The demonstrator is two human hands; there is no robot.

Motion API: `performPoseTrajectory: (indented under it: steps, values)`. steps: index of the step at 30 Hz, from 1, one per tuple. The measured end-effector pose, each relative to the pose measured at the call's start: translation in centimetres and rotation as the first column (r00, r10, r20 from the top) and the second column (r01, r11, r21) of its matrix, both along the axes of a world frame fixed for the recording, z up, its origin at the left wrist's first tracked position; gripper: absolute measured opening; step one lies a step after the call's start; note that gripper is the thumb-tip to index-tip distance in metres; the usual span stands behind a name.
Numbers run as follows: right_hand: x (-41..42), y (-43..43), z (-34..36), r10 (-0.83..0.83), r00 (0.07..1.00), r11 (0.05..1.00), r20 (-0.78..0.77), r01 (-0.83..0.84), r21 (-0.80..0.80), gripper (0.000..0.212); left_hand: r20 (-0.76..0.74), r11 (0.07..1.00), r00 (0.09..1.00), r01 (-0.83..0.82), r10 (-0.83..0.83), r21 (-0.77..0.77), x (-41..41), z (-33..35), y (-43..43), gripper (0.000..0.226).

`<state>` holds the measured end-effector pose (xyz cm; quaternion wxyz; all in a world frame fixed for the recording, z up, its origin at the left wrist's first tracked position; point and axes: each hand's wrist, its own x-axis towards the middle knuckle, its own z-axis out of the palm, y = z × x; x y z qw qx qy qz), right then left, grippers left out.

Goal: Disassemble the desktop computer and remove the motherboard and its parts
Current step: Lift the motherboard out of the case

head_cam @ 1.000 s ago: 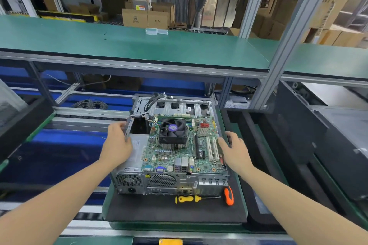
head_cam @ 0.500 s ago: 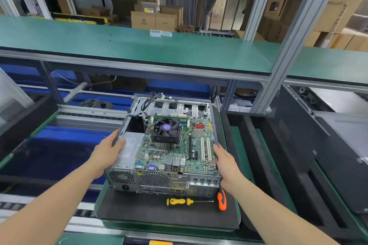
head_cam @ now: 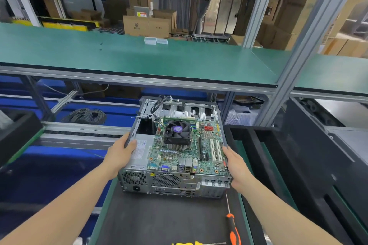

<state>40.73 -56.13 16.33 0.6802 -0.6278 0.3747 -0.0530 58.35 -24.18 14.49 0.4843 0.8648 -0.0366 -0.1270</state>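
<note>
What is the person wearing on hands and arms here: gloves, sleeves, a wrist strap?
Nothing shows. The left hand and right hand are ungloved; both forearms are bare to the frame edge, with no sleeves, watch or wrist strap.

I am reading no legible words: the logo (head_cam: 136,24) on the cardboard box (head_cam: 137,31) and the white sticker (head_cam: 141,148) in the computer case (head_cam: 173,182) are showing only blur.
</note>
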Motion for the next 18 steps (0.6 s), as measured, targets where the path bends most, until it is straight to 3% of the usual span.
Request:
performPoseTrajectory:
  steps: [13, 14, 16, 18]
  values:
    - [5.4, -4.5, -0.5, -0.012, 0.996, 1.0, -0.09, 0.011, -0.012, 0.056, 0.048, 0.999, 0.998, 0.029, -0.027, -0.035, 5.0, 0.0, -3.9, 0.051]
    - [5.6, -4.5, -0.3, -0.034, 0.996, 0.998, -0.083, 0.03, -0.057, 0.054, 0.064, 1.0, 0.998, 0.02, -0.02, -0.009, 4.8, 0.1, -4.0, 0.055]
    - [6.2, -4.5, 0.8, -0.103, 0.994, 0.947, -0.018, 0.093, -0.306, 0.048, 0.195, 0.996, 0.981, -0.021, 0.004, 0.081, 4.4, 0.7, -4.3, 0.062]
    - [7.1, -3.9, 2.9, -0.089, 0.994, 0.781, 0.065, 0.11, -0.615, 0.045, 0.463, 0.991, 0.886, -0.067, 0.007, 0.112, 3.6, 1.9, -5.0, 0.06]
